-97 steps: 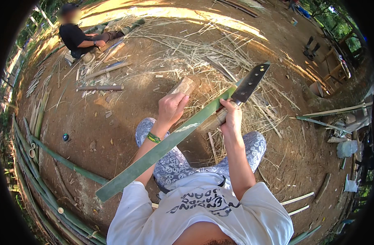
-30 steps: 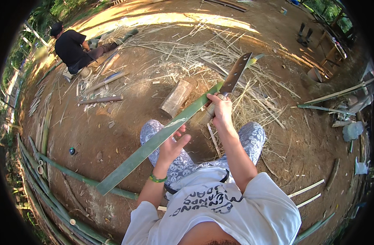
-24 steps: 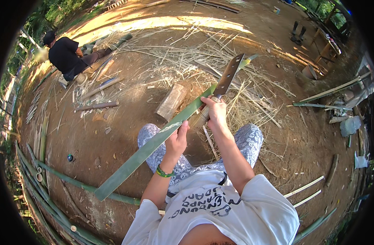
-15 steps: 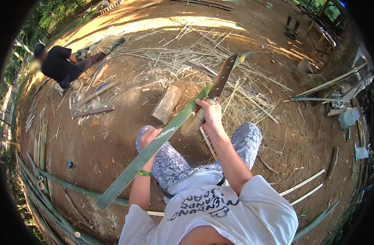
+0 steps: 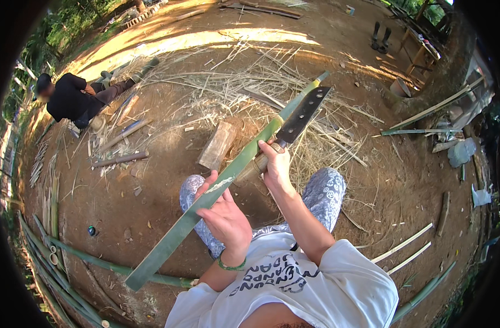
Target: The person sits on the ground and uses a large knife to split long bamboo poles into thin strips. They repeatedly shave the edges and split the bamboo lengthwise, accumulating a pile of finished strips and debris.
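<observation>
A long, flat green bamboo strip (image 5: 233, 159) slants across the view from lower left to upper right. My left hand (image 5: 231, 221) is loosely round its middle, the thumb at the near edge and fingertips showing past the far edge. My right hand (image 5: 277, 164) grips the thick wooden handle of a large knife (image 5: 303, 117), its thumb touching the bamboo strip. The dark, broad blade has several holes and points up to the right alongside the strip, which runs behind or beside it. The fingers wrapped under the handle are partly hidden.
A squared wood block (image 5: 217, 145) lies ahead of my knees. Bamboo shavings (image 5: 250, 76) cover the ground beyond. A person in dark clothes (image 5: 72, 98) sits at far left, near cut bamboo pieces. Bamboo poles (image 5: 69, 290) lie at lower left, and a bucket (image 5: 400, 87) stands by a tree.
My left hand has come from behind the bamboo strip toward me, palm now turned up around it. The knife blade has swung a little down and right, away from the strip's far end.
</observation>
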`<act>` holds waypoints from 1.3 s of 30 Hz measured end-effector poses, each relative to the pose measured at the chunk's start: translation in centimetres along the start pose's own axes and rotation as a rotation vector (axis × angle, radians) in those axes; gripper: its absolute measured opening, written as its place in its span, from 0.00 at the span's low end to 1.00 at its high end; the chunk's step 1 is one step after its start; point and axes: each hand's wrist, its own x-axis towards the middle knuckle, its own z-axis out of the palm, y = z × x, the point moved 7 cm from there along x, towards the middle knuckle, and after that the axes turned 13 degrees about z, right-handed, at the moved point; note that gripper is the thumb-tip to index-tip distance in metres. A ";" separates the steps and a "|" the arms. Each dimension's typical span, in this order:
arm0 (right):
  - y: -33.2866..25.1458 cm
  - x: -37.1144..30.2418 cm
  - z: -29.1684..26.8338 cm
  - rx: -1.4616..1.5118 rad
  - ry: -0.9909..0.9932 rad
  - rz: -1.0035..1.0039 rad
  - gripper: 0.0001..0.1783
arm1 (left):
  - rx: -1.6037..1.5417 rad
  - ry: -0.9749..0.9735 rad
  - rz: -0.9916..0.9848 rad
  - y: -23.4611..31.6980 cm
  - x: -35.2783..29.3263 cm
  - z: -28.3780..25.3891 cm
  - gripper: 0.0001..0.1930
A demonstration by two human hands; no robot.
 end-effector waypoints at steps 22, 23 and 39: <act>-9.3 -10.4 -2.5 -1.577 0.025 -0.332 0.09 | -0.064 -0.281 0.298 -1.4 4.1 3.3 0.37; -9.8 -8.9 -3.6 -1.523 0.074 -0.321 0.09 | -0.061 -0.273 0.288 -1.5 4.1 3.0 0.37; -9.7 -13.9 -2.0 -1.623 -0.162 -0.222 0.12 | -0.208 -0.461 0.332 -0.7 2.9 3.0 0.36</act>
